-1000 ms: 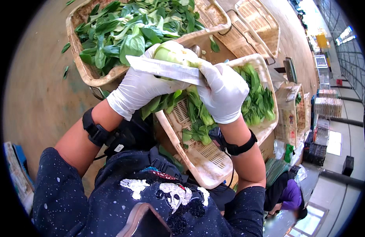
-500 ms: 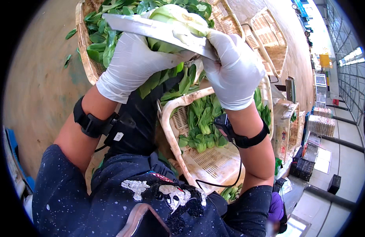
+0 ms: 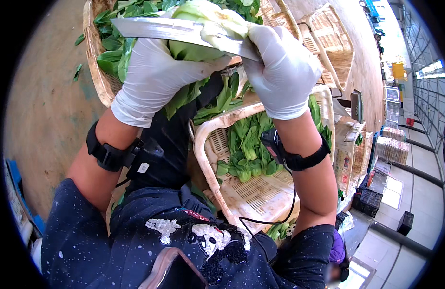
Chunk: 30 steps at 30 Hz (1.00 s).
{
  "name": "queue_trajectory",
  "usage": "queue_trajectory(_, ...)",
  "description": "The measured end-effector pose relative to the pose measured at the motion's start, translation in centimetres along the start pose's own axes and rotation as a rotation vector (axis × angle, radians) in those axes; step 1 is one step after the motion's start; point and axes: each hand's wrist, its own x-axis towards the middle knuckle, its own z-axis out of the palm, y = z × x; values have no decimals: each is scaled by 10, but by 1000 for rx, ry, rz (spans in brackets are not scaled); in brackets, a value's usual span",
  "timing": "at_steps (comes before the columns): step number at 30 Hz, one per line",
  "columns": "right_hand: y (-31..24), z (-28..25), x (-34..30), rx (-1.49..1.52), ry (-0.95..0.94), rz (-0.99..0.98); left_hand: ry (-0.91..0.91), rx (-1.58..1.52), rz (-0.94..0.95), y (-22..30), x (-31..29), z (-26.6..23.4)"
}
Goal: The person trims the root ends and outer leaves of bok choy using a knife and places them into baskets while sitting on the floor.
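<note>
1. A small white label (image 3: pixel 143 167) is carried by the black wrist strap (image 3: pixel 110 153) on the left forearm; its marks are too small to be read.
2. Faint coloured marks are borne by a crate at the right (image 3: pixel 347 149), too blurred to be made out.
3. A green vegetable (image 3: pixel 209 13) is grasped by the gloved fingers of the left hand (image 3: pixel 172 67); it is raised between both hands, near the upper edge of the view.
4. A knife (image 3: pixel 157 29) is gripped at its handle by the curled fingers of the right hand (image 3: pixel 285 72). Its blade is laid across the near side of the vegetable, with the tip pointed left.
5. Which edge is sharp cannot be told.
6. Beyond the hands, loose leaves are held in a crate at the upper left (image 3: pixel 103 96).
7. Below the right hand, several leafy heads (image 3: pixel 249 149) are held in a pale crate (image 3: pixel 208 176), its rim well apart from the blade.
8. To the left, a wide stretch of floor (image 3: pixel 44 101) is dotted with leaf scraps (image 3: pixel 78 73).
</note>
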Motion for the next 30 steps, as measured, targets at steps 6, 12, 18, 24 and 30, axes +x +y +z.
queue_trajectory(6,101,19,-42,-413,-830,926,-20,-109,6,16,10,11)
queue_trajectory(12,-16,-16,-32,1109,-85,1182,-171,-421,-296,-12,-7,21)
queue_trajectory(18,-45,-48,-80,1454,-140,1192,-458,-290,-225,-9,-32,48)
queue_trajectory(24,-69,-75,-125,1242,-60,1449,-664,-198,-289,5,-48,59)
queue_trajectory(30,-90,-107,-141,1254,-47,1499,-895,-289,-512,13,-63,63)
